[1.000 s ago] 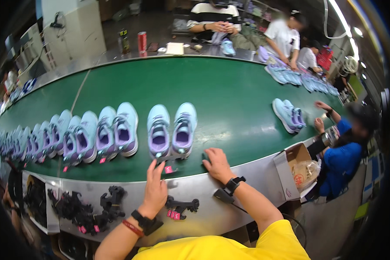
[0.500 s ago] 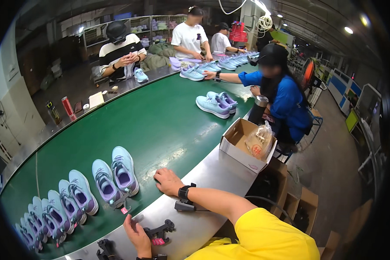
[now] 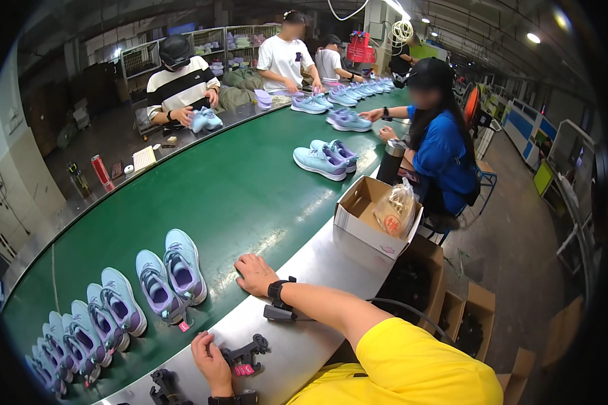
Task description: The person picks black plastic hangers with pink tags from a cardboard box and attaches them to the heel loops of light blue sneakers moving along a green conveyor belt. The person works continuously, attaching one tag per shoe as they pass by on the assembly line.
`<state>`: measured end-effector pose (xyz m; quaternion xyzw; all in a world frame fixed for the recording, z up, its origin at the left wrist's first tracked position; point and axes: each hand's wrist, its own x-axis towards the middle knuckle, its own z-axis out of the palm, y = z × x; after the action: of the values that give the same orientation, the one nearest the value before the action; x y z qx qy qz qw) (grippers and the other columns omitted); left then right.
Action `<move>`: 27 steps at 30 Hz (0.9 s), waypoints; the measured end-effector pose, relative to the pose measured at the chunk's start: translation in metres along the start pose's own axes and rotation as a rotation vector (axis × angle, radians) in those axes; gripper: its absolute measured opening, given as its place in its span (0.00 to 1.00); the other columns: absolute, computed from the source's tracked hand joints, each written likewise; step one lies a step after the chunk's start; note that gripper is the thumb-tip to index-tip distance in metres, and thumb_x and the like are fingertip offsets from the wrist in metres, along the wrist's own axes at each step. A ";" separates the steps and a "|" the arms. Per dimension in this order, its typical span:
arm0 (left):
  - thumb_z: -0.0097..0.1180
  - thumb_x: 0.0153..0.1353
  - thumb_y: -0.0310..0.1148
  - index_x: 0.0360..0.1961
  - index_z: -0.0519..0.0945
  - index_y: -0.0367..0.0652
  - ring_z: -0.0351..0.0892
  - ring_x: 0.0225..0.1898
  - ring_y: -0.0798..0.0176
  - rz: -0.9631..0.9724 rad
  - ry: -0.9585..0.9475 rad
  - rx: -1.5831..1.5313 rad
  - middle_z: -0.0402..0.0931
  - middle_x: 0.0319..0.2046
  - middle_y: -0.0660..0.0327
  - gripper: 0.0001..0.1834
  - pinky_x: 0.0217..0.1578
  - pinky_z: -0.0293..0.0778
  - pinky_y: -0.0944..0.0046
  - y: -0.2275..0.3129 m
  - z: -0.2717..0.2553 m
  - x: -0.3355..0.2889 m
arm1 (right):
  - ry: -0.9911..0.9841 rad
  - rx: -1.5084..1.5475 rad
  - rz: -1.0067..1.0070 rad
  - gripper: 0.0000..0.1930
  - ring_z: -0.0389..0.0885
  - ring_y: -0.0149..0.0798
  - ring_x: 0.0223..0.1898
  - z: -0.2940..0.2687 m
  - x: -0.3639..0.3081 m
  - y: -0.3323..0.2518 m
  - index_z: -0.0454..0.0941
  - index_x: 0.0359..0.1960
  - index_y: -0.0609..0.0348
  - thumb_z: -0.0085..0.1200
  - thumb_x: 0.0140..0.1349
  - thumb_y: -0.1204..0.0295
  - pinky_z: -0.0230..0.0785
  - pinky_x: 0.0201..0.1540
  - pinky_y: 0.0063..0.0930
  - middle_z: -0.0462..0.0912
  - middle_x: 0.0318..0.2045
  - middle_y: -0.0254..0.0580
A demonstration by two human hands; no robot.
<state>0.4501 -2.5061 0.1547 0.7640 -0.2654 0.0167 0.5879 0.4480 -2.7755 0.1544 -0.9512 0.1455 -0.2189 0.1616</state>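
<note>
My right hand (image 3: 255,275) rests palm down at the edge of the green conveyor belt (image 3: 230,209), fingers spread and holding nothing. Lower down, my left hand (image 3: 211,363) hovers over the metal ledge with loosely bent fingers, and nothing shows in its grasp. Right beside it lies a black plastic shoe hanger (image 3: 248,352) with a pink tag. The nearest pair of light-blue and purple sneakers (image 3: 171,277) stands on the belt just beyond, joined by a hanger at the heels. A row of similar sneakers (image 3: 98,322) runs off to the left.
Another sneaker pair (image 3: 325,159) sits farther up the belt. On the right ledge is an open cardboard box (image 3: 366,219) holding a plastic bag (image 3: 394,209), beside a dark flask (image 3: 390,162). More black hangers (image 3: 165,386) lie at the lower left. Several co-workers line the belt.
The blue-shirted co-worker has brought a sneaker pair nearer along the belt. The striped-shirt co-worker now holds sneakers lower, at the edge. My left hand's fingers have bent slightly; my right hand stays on the belt.
</note>
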 end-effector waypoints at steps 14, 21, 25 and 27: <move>0.46 0.57 0.17 0.34 0.75 0.34 0.71 0.45 0.59 0.046 -0.002 0.047 0.71 0.41 0.55 0.07 0.49 0.67 0.65 -0.006 0.013 0.003 | -0.068 0.017 0.011 0.15 0.66 0.47 0.52 0.005 0.002 0.014 0.72 0.42 0.59 0.53 0.54 0.67 0.60 0.55 0.40 0.69 0.46 0.46; 0.47 0.57 0.18 0.33 0.76 0.34 0.72 0.46 0.56 0.025 -0.014 0.014 0.72 0.42 0.54 0.06 0.49 0.67 0.63 -0.008 0.019 0.004 | -0.081 0.043 0.008 0.14 0.66 0.47 0.52 0.010 0.004 0.020 0.71 0.41 0.58 0.53 0.54 0.69 0.61 0.54 0.39 0.69 0.46 0.45; 0.47 0.57 0.17 0.33 0.76 0.34 0.72 0.46 0.55 0.011 -0.011 -0.002 0.72 0.43 0.53 0.06 0.49 0.67 0.62 -0.010 0.021 0.004 | -0.088 0.049 -0.022 0.13 0.66 0.46 0.51 0.011 0.005 0.022 0.71 0.40 0.58 0.52 0.54 0.69 0.61 0.54 0.38 0.69 0.46 0.45; 0.47 0.57 0.17 0.33 0.76 0.34 0.72 0.46 0.55 0.032 -0.023 0.026 0.72 0.42 0.53 0.06 0.49 0.68 0.62 -0.011 0.022 0.005 | -0.098 0.054 -0.027 0.12 0.66 0.46 0.51 0.010 0.005 0.024 0.72 0.40 0.58 0.52 0.54 0.70 0.61 0.53 0.38 0.69 0.46 0.44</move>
<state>0.4528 -2.5261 0.1404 0.7673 -0.2843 0.0207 0.5745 0.4521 -2.7961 0.1389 -0.9579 0.1185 -0.1782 0.1913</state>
